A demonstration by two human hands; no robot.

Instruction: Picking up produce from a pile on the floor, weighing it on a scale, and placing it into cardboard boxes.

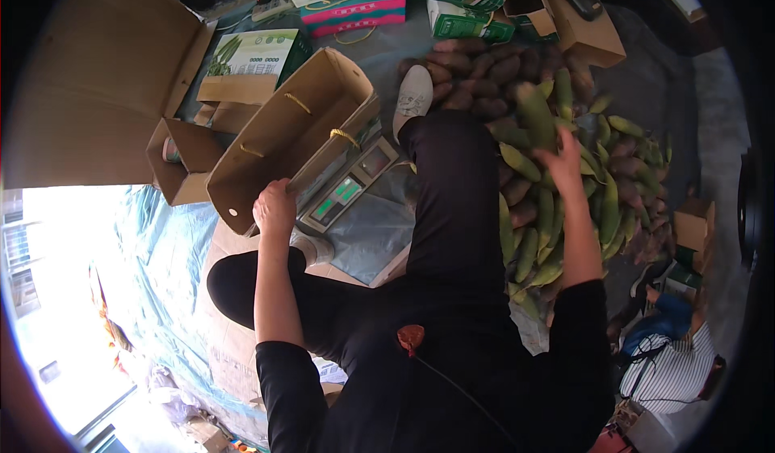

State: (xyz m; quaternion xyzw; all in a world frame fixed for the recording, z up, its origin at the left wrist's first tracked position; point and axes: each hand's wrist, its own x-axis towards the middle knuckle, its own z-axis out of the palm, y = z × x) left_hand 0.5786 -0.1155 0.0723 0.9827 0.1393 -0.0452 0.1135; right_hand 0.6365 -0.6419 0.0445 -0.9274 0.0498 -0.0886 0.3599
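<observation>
My left hand [276, 208] is closed on the near rim of an open, long cardboard box [266, 142] with yellow cord handles. The box is tilted and stands by a digital scale [349, 185] with lit green displays; its underside is hidden. Held up in my right hand [563, 162] is a long green radish [536, 115], smeared by motion. Below that hand lies a heap of similar green radishes [609, 207]. Reddish-brown roots [504, 69], resembling sweet potatoes, lie behind and among them.
Printed green-and-white cartons [257, 53] and a pink-and-teal box [355, 15] stand at the back. A smaller open box [184, 162] is left of the long one. Another person in a striped top [666, 372] sits at the lower right. My shoe [414, 94] borders the heap.
</observation>
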